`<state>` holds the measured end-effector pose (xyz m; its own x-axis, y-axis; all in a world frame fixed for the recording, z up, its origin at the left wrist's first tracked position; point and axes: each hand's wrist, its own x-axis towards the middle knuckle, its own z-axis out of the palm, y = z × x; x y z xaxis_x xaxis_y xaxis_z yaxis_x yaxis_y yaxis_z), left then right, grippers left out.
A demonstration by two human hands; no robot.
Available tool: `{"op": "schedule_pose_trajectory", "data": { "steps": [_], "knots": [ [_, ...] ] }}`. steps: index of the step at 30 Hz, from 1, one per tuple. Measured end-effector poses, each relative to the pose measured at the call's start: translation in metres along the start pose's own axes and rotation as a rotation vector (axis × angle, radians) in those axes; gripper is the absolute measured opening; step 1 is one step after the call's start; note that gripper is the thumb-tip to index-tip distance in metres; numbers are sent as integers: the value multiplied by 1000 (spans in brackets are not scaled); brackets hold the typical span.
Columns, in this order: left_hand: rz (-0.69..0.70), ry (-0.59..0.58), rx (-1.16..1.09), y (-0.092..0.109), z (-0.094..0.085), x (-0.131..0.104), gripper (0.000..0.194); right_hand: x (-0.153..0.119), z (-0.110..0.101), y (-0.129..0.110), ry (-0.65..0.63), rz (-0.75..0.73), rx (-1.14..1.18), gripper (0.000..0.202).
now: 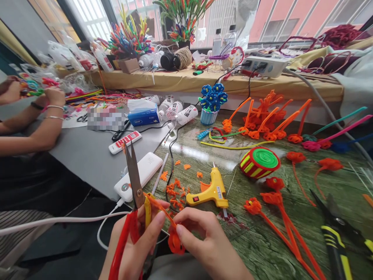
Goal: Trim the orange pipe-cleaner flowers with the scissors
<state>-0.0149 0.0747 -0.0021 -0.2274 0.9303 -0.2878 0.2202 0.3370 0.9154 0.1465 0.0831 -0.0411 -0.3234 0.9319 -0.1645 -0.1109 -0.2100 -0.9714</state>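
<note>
Red-handled scissors (pixel 139 192) hang in my left hand (pixel 145 241), blades pointing up and slightly apart. Between its thumb and fingers the same hand also pinches an orange fuzzy stem, with a short yellow piece (pixel 148 212) beside it. My right hand (pixel 201 237) closes its thumb and fingertips on the stem's lower end, just above an orange looped flower (pixel 175 242). Past my hands lie a yellow glue gun (pixel 215 190) and small orange scraps (pixel 175 190). More orange flowers on stems (pixel 253 206) rest at the right.
Black-and-yellow pliers (pixel 335 241) lie at right, near a striped red and green roll (pixel 260 162). A white power bank (pixel 140 175) with cables is at left. Blue flowers in a pot (pixel 208 116) stand behind. Another person's arms (pixel 49 120) rest at the far left.
</note>
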Motion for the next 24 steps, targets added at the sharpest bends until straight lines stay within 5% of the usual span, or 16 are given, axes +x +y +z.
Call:
{"op": "schedule_pose_trajectory", "data": {
  "steps": [10, 24],
  "knots": [
    [22, -64, -132, 3, 10, -1, 36, 4, 1, 9, -184, 101, 492, 34],
    [-38, -242, -202, -3, 16, -8, 36, 7, 0, 8, -369, 186, 658, 48]
  ]
}}
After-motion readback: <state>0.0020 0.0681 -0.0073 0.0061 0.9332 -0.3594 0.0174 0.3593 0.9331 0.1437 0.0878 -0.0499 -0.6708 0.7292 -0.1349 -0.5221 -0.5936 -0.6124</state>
